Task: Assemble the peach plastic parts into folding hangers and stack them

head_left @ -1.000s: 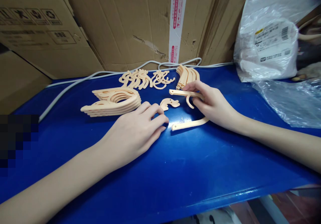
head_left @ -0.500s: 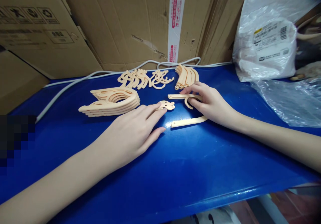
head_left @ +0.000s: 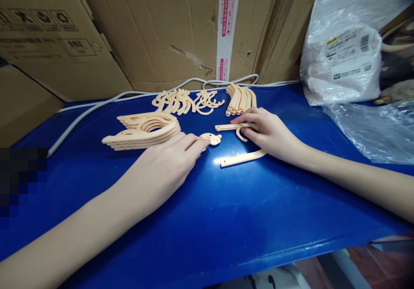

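Observation:
Cream plastic hanger parts lie on a blue surface. My left hand (head_left: 171, 164) is closed, its fingertips pinching a flat hanger piece (head_left: 212, 139) with small holes and a knobbed end. Opposite it, my right hand (head_left: 271, 133) is closed on a straight hanger arm (head_left: 223, 127), with a curved hook (head_left: 239, 134) beneath its fingers. Another hanger arm (head_left: 242, 157), bent at its far end, lies nearer to me; the right hand covers that end. Close to my left knuckles is a stack of hanger bodies (head_left: 139, 142).
Loose hooks (head_left: 181, 101) are heaped at the back, with a bundle of curved arms (head_left: 241, 99) beside them. A white cable (head_left: 97, 101) runs behind, along cardboard boxes (head_left: 168, 30). On the right stands a labelled plastic bag (head_left: 343, 60). The surface's front edge (head_left: 291, 254) slopes below.
My left fingers have closed around the knobbed piece, which has shifted slightly left and toward me. The arm under my right hand has tilted and slid a little left.

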Motion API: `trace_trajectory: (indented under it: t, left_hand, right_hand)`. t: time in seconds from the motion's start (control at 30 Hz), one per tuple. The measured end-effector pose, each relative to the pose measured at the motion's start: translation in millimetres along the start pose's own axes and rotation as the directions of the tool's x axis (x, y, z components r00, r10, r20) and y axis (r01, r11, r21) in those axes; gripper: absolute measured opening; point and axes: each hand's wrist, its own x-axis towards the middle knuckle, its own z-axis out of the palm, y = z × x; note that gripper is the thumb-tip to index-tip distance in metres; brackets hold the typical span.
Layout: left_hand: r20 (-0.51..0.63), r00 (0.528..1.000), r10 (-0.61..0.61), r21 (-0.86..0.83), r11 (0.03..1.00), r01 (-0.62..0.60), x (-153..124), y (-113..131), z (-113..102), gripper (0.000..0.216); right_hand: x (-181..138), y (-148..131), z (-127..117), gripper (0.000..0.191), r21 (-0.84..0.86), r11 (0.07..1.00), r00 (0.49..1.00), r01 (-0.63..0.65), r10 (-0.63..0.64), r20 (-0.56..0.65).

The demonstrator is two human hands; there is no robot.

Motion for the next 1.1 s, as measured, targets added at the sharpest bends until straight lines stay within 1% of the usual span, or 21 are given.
trace_trajectory:
  t: [0.2, 0.27, 0.3, 0.37, 0.43, 0.5, 0.53, 0.6, 0.67, 0.73, 0.8, 0.87, 0.93, 0.97, 1.03, 1.1]
  left_hand:
    - [-0.019, 0.999, 0.033, 0.0, 0.999, -0.033, -0.9, -0.3, -0.4, 0.036]
    - [-0.024, 0.998, 0.053, 0.022, 0.998, -0.052, -0.8, -0.6, -1.7, 0.038]
    - [-0.026, 0.998, 0.06, 0.037, 0.998, -0.059, -0.7, -0.9, -2.5, 0.039]
    - [-0.029, 0.997, 0.066, 0.072, 0.995, -0.063, -0.3, -1.9, -3.9, 0.04]
    - [-0.038, 0.997, 0.07, 0.105, 0.992, -0.066, 0.3, -3.2, -4.9, 0.04]
    - [-0.048, 0.995, 0.083, 0.134, 0.988, -0.076, 0.8, -4.2, -5.6, 0.039]
    - [-0.054, 0.994, 0.091, 0.146, 0.986, -0.083, 0.8, -4.6, -6.0, 0.039]
    - [-0.071, 0.993, 0.089, 0.165, 0.983, -0.076, 0.6, -4.8, -7.1, 0.04]
    - [-0.105, 0.992, 0.064, 0.178, 0.983, -0.045, 0.3, -4.5, -8.9, 0.042]
    - [-0.121, 0.993, 0.008, 0.163, 0.987, 0.012, 0.6, -4.0, -10.9, 0.042]
    - [-0.122, 0.991, -0.056, 0.085, 0.994, 0.066, 1.6, -3.9, -12.3, 0.039]
    - [-0.143, 0.984, -0.106, -0.039, 0.994, 0.101, 3.2, -4.3, -12.8, 0.033]
    - [-0.178, 0.971, -0.158, -0.131, 0.982, 0.136, 4.7, -4.7, -12.7, 0.03]
    - [-0.182, 0.965, -0.192, -0.15, 0.975, 0.165, 5.2, -4.8, -12.6, 0.029]
    - [-0.168, 0.95, -0.263, -0.147, 0.96, 0.24, 5.5, -4.7, -12.8, 0.028]
    - [-0.175, 0.935, -0.307, -0.136, 0.948, 0.286, 5.2, -4.6, -13.0, 0.026]
  right_hand:
    - [-0.7, -1.6, -0.4, 0.026, -0.028, 0.998, 0.998, -0.051, 0.052, 0.027]
    - [-2.2, -4.1, -1.3, 0.027, -0.072, 0.997, 1.0, -0.026, 0.026, 0.005]
    - [-2.9, -6.5, -2.8, 0.027, -0.109, 0.994, 1.0, 0.008, -0.009, -0.009]
    - [-3.7, -13.5, -8.2, 0.027, -0.209, 0.971, 0.992, 0.119, -0.126, -0.02]
    - [-3.9, -22.4, -16.6, 0.028, -0.298, 0.92, 0.965, 0.255, -0.262, 0.018]
    - [-4.0, -30.7, -25.8, 0.035, -0.378, 0.835, 0.915, 0.399, -0.388, 0.107]
    - [-4.3, -34.0, -29.8, 0.04, -0.407, 0.784, 0.881, 0.469, -0.445, 0.158]
    - [-5.8, -38.4, -35.0, 0.047, -0.425, 0.705, 0.822, 0.567, -0.516, 0.241]
    - [-8.5, -40.3, -35.6, 0.046, -0.424, 0.671, 0.793, 0.609, -0.53, 0.3]
    - [-11.5, -40.5, -32.3, 0.038, -0.414, 0.664, 0.783, 0.622, -0.521, 0.34]
    - [-13.7, -40.1, -27.2, 0.031, -0.408, 0.66, 0.776, 0.63, -0.519, 0.359]
    - [-14.7, -39.5, -22.3, 0.028, -0.407, 0.662, 0.777, 0.63, -0.524, 0.35]
    - [-14.9, -39.0, -19.3, 0.029, -0.392, 0.676, 0.781, 0.624, -0.525, 0.339]
    - [-15.0, -38.9, -18.5, 0.031, -0.379, 0.685, 0.782, 0.622, -0.525, 0.335]
    - [-15.6, -38.9, -17.8, 0.034, -0.358, 0.691, 0.777, 0.628, -0.532, 0.336]
    - [-17.3, -39.4, -17.5, 0.034, -0.353, 0.683, 0.767, 0.639, -0.537, 0.351]
